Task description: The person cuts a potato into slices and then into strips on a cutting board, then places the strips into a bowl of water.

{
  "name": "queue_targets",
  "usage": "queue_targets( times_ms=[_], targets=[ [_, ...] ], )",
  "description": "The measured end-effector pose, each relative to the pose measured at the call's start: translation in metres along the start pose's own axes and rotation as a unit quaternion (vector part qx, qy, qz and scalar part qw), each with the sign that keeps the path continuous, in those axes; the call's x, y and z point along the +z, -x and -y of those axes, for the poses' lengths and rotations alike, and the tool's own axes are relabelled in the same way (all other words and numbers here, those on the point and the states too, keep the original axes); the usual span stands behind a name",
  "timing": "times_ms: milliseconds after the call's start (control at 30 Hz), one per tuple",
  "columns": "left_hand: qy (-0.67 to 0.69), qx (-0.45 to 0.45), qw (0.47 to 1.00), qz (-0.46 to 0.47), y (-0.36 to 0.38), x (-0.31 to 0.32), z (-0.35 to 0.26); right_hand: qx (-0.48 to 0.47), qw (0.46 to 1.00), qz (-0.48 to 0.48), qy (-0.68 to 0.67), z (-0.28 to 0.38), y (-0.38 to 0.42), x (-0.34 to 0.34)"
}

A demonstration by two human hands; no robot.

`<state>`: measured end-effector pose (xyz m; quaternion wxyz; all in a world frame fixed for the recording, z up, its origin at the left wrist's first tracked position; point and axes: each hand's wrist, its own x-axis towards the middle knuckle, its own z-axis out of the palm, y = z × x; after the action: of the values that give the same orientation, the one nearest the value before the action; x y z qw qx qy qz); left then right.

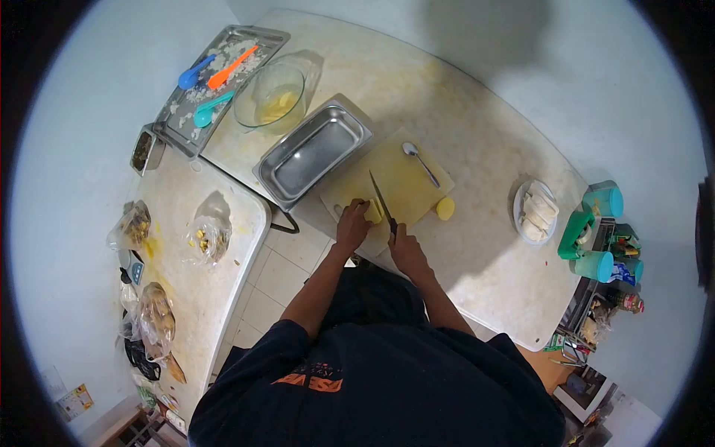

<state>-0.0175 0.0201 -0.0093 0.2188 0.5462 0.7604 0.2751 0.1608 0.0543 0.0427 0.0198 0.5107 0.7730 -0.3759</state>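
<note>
My right hand is wrapped round the handle of a kitchen knife. The blade points away from me over a yellowish cutting board. My left hand presses its fingers on a pale yellow piece, which looks like peeled potato, just left of the blade. Partly under those fingers, its far side is hidden. A second round yellow piece rests at the board's right edge. Across the board's upper right lies a metal spoon.
A deep steel pan touches the board's left side. Behind it are a glass bowl with yellow pieces and a tray with plastic spoons. A plate of white pieces stands right. Plastic bags sit on the left table.
</note>
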Motion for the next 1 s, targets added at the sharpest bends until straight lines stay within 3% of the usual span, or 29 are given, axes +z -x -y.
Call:
queue_targets(
  times_ms=[267, 500, 700, 1000],
  targets=[
    [-0.021, -0.004, 1.0, -0.016, 0.004, -0.001, -0.006, 0.018, 0.996, 0.069, 0.058, 0.019, 0.009, 0.004],
    [-0.063, 0.048, 0.996, -0.032, 0.003, 0.015, 0.012, 0.001, 0.997, 0.052, 0.05, 0.019, 0.009, 0.009],
    [-0.019, -0.016, 1.0, -0.019, 0.002, 0.003, -0.006, 0.036, 0.996, 0.073, 0.031, 0.021, 0.004, 0.012],
    [-0.033, 0.019, 0.999, -0.03, 0.004, 0.021, 0.013, -0.008, 0.997, 0.071, 0.041, -0.016, 0.003, 0.038]
  ],
)
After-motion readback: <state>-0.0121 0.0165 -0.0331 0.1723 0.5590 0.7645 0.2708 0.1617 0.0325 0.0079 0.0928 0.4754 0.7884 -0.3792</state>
